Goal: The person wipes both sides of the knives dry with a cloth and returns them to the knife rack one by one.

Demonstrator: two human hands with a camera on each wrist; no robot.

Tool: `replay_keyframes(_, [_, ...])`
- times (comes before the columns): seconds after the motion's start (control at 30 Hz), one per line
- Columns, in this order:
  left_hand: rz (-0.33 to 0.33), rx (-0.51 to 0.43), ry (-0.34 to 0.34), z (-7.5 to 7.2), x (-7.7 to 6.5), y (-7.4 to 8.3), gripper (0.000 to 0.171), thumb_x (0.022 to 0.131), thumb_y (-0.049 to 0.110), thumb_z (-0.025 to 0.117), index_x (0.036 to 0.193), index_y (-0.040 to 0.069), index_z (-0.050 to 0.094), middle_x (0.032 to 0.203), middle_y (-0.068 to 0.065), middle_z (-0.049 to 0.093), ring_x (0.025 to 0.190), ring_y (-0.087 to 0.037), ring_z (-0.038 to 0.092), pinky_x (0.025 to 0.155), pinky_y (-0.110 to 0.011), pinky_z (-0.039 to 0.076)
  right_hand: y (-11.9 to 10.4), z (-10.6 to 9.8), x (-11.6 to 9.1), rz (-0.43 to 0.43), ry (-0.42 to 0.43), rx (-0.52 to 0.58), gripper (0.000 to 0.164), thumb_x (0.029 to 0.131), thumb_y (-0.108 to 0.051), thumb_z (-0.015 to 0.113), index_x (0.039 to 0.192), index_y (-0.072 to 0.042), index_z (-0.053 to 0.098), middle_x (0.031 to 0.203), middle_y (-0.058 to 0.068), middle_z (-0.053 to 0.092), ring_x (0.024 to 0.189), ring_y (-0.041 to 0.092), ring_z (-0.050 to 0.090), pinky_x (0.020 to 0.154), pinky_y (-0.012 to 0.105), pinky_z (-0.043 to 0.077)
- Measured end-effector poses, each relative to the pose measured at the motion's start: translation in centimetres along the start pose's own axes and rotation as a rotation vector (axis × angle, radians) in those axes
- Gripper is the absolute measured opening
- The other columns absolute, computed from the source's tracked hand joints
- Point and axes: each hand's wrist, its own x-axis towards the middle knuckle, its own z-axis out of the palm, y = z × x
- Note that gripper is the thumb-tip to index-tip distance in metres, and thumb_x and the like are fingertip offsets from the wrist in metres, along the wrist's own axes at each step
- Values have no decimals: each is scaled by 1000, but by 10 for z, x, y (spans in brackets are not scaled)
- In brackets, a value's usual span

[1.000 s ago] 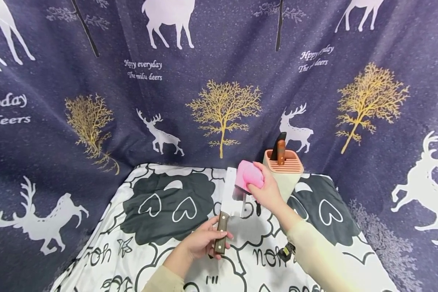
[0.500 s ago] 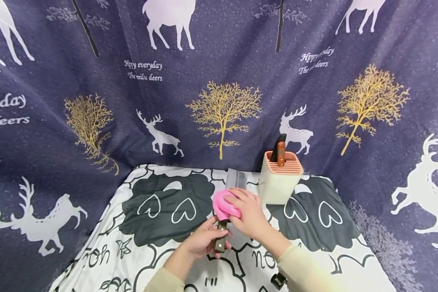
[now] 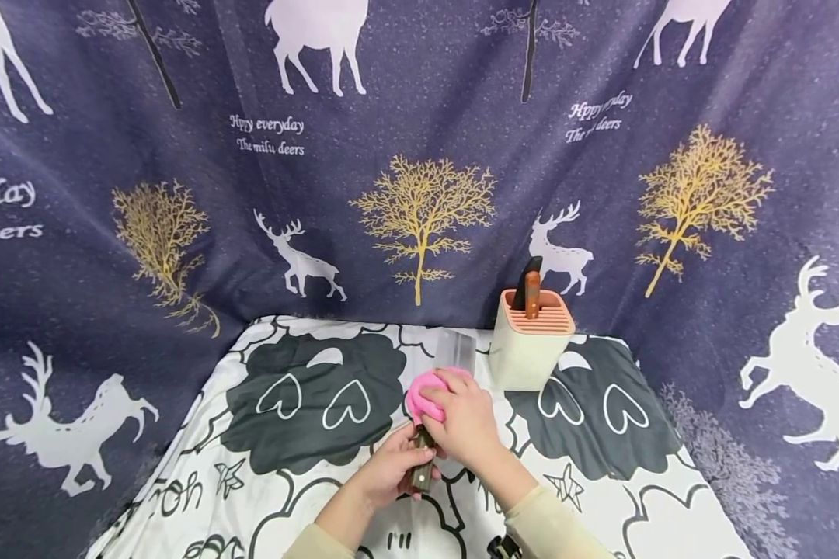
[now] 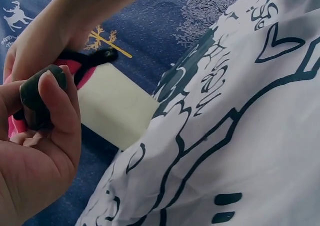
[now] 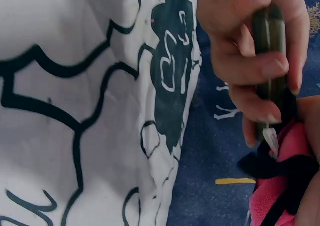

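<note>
My left hand grips the dark handle of a cleaver, whose fingers curl round it in the left wrist view as well. The broad metal blade points away from me, and only its far part shows. My right hand holds a bunched pink cloth over the lower blade, right where it meets the handle. Both hands are close together there. In the right wrist view the handle stands among the left fingers, with the pink cloth and dark strips just below. The blade under the cloth is hidden.
A cream knife block with an orange slotted top stands behind and to the right. One black handle and one brown handle stick out of it. A patterned white sheet covers the surface; a dark deer-print curtain hangs behind.
From the upper blade, my right hand has brought the pink cloth down toward the handle, where it has stayed since about half a second ago. My left hand keeps its hold on the cleaver.
</note>
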Motion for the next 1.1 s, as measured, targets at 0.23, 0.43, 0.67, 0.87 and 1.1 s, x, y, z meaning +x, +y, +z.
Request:
replay_keyframes(0.23, [55, 2, -18, -5, -3, -3, 44, 105, 11, 53, 146, 5, 38, 112, 0, 66, 78, -5, 70, 44, -13, 48, 6, -1, 8, -88, -33, -13, 21, 77, -27, 78, 98, -25, 79, 128, 2, 73, 116, 30, 68, 81, 54, 60])
replay_keyframes(0.43, [59, -30, -9, -7, -4, -2, 51, 106, 13, 52, 152, 6, 32, 108, 1, 64, 75, -4, 69, 43, -13, 49, 12, 3, 23, -174, -78, -11, 22, 79, -26, 80, 101, -24, 79, 125, 4, 74, 113, 32, 70, 89, 50, 60])
replay_keyframes(0.67, [70, -61, -41, -8, -7, 1, 54, 107, 11, 49, 155, 3, 26, 103, 3, 61, 74, -3, 68, 43, -14, 48, 23, 10, 40, -172, -91, -31, 24, 80, -27, 81, 104, -25, 78, 127, 4, 73, 111, 34, 70, 84, 52, 60])
replay_keyframes(0.87, [89, -65, -43, -9, -10, 0, 50, 106, 11, 50, 151, 2, 29, 102, 2, 60, 75, -4, 68, 43, -14, 48, 35, 20, 50, -174, -100, -37, 27, 84, -29, 77, 110, -24, 75, 131, 7, 70, 112, 36, 68, 88, 55, 58])
replay_keyframes(1.1, [94, -52, -60, -9, -12, -1, 53, 107, 11, 49, 152, -2, 25, 101, 2, 61, 73, -4, 67, 43, -14, 49, 58, 37, 55, -157, -78, 10, 37, 82, -30, 69, 118, -23, 71, 136, 9, 65, 110, 39, 66, 85, 58, 56])
